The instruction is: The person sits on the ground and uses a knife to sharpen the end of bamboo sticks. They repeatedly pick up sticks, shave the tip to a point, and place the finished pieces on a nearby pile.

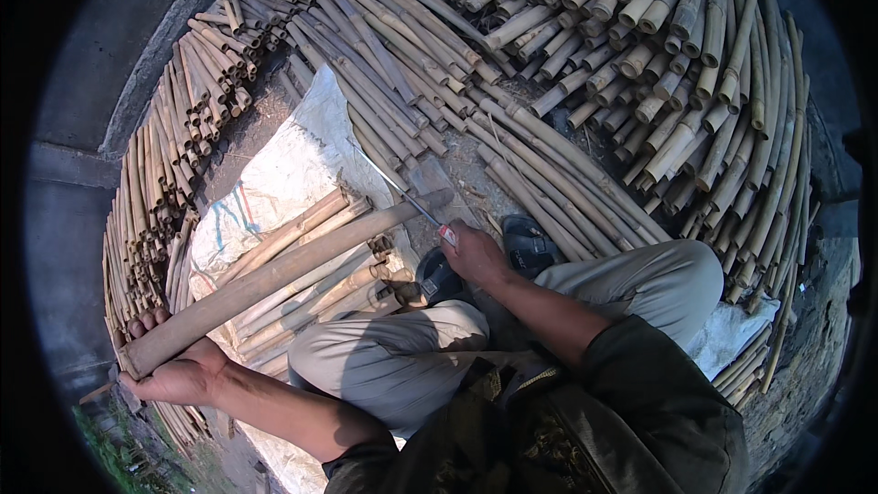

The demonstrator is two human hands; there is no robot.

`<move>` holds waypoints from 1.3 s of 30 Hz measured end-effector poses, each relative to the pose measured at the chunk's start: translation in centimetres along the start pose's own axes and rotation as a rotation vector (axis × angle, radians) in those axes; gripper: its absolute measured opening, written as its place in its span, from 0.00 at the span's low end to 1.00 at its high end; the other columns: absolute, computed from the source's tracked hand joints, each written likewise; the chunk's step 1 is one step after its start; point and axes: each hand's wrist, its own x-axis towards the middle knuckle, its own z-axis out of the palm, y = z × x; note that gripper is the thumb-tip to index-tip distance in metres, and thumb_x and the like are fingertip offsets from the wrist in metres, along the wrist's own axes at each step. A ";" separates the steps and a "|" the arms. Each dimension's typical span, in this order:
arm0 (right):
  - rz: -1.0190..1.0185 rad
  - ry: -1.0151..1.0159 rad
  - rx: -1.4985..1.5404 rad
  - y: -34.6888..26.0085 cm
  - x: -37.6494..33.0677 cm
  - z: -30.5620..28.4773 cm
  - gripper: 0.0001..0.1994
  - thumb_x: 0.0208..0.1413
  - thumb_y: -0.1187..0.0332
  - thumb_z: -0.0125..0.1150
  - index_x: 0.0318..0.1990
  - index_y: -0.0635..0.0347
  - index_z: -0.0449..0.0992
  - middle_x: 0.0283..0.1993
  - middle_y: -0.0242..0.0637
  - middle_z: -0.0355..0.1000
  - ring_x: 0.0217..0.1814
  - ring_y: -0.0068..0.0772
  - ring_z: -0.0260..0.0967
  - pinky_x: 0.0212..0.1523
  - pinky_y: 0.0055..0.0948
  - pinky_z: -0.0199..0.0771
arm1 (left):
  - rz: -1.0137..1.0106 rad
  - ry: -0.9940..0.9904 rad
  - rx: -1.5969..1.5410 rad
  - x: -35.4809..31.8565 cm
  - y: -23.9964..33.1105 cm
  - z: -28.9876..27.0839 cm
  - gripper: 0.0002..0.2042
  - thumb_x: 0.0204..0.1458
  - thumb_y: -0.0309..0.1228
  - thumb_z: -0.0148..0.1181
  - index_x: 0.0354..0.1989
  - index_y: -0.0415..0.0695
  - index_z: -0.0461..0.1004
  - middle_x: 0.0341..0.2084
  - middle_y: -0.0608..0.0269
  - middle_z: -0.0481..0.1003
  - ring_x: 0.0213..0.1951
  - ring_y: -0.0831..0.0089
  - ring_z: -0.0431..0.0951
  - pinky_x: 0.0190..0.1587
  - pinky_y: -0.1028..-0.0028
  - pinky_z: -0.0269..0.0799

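A thick, brown bamboo pole (283,281) slants across in front of me, its lower left end in my left hand (187,370). The palm is beneath it and the fingertips curl up over the far side. My right hand (476,254) is closed around the red-and-white handle (448,235) of a tool with a long, thin metal shaft or blade (402,192). That metal part crosses the pole near its far end; whether they touch I cannot tell. Below the pole, several cut bamboo pieces (311,297) lie side by side on a white woven sack (293,151).
Stacked bamboo poles rise at the right (677,73), at the left (165,165) and ahead (393,37). More poles (567,183) lie beside my sandals (530,242). My bent knees (384,352) are close below the pole. A grey wall (73,229) stands at the far left.
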 end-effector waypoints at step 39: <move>0.164 0.087 -0.079 0.4 -0.6 -0.6 0.15 0.60 0.61 0.60 0.45 0.65 0.73 0.37 0.61 0.78 0.42 0.65 0.78 0.44 0.57 0.76 | -0.005 -0.054 -0.154 0.6 0.7 -1.6 0.21 0.62 0.52 0.45 0.40 0.45 0.69 0.30 0.62 0.66 0.32 0.67 0.66 0.34 0.70 0.63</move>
